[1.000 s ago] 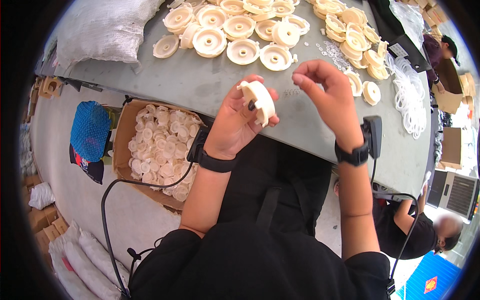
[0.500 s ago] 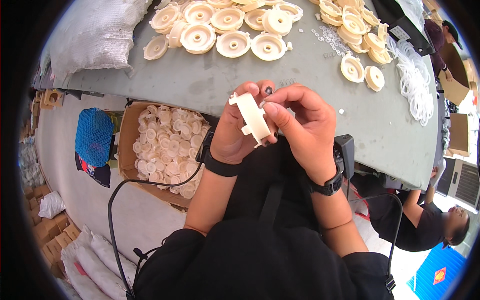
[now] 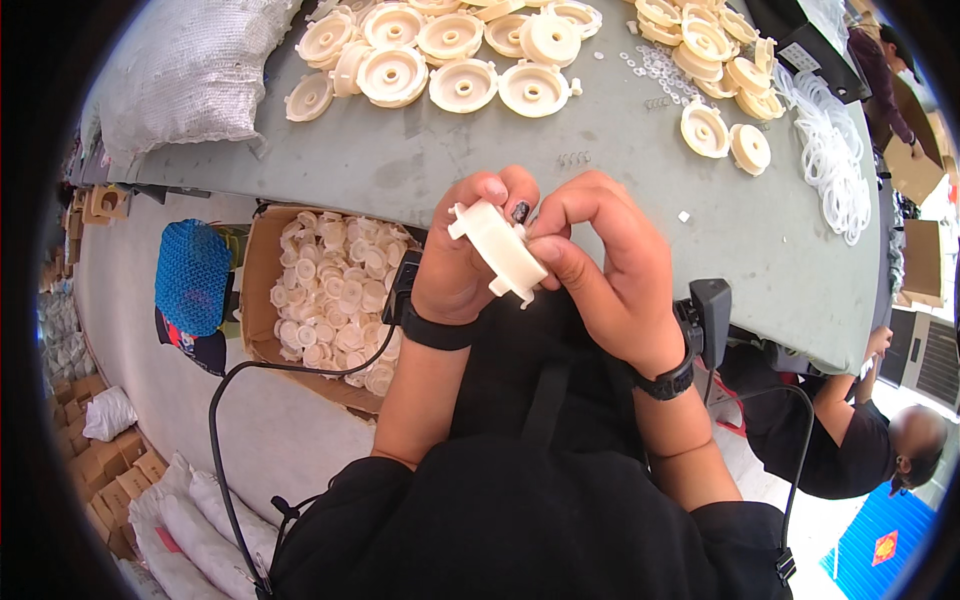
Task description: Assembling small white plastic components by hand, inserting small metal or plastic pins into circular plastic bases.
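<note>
Above my lap, near the table's front edge, my left hand point(image 3: 455, 255) is closed round a cream plastic round cap point(image 3: 497, 252) with tabs on its rim, held tilted on its side. My right hand point(image 3: 610, 260) pinches at the cap's right face, thumb and forefinger together at its centre. Whatever small part sits between those fingertips is mostly hidden; a bit of white shows there. Beyond my hands, a small spring point(image 3: 574, 158) lies on the grey table point(image 3: 330, 165), and a small white piece point(image 3: 684, 216) lies to the right.
Piles of cream caps point(image 3: 463, 85) cover the far table, with small white rings point(image 3: 660, 65) and a bundle of clear tubing point(image 3: 835, 175) at right. A white woven sack point(image 3: 190, 80) stands far left. Below sits a carton point(image 3: 262, 300) full of caps. Another person point(image 3: 830, 420) works at right.
The cap has tipped further over and shifted slightly left. My right fingers have moved down and closer against its face. The person at right has moved their hands.
</note>
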Demonstrator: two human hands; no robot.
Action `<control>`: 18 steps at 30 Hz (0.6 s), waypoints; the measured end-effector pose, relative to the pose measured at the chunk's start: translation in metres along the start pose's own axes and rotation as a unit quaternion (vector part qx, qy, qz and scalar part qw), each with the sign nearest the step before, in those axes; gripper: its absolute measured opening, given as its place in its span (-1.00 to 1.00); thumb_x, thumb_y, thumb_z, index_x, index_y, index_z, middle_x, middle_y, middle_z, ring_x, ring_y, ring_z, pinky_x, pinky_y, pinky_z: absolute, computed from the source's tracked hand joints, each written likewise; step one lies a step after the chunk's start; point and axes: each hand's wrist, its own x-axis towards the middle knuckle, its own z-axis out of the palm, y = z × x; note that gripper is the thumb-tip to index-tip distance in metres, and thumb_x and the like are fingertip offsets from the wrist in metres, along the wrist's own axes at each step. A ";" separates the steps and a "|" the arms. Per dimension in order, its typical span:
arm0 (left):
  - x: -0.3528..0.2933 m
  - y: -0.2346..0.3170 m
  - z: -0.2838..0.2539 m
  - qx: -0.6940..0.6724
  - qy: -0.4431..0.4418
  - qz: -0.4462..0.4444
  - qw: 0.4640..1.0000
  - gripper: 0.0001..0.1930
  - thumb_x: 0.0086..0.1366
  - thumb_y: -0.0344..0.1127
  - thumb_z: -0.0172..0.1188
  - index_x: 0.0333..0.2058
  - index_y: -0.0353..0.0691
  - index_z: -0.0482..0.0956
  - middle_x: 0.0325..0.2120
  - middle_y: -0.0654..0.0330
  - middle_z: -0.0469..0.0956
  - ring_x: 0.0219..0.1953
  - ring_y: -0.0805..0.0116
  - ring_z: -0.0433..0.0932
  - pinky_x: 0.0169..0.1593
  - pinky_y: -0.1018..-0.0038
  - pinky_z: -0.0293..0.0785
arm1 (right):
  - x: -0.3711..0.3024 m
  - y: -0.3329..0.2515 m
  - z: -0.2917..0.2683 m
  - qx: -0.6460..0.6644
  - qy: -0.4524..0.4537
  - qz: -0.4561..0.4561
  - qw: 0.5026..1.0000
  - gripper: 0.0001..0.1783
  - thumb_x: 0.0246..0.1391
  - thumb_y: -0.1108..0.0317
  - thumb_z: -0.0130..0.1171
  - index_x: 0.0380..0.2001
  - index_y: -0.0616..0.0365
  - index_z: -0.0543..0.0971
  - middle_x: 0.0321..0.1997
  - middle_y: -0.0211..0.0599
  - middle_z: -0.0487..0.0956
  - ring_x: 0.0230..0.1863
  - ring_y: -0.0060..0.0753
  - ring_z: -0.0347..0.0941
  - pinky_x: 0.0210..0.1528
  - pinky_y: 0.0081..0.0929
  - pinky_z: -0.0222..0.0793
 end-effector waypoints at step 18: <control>0.001 0.005 0.001 -0.072 -0.064 -0.047 0.994 -0.72 0.21 -0.35 0.16 -0.10 -0.07 0.39 -0.28 0.10 0.28 -0.39 0.15 0.56 -0.36 0.25 0.65 | -0.019 0.008 -0.009 -0.004 0.074 0.058 0.996 -0.88 -0.04 0.51 0.17 -0.36 0.15 0.56 -0.42 -0.37 0.52 -0.33 -0.42 0.41 -0.18 -0.49 0.25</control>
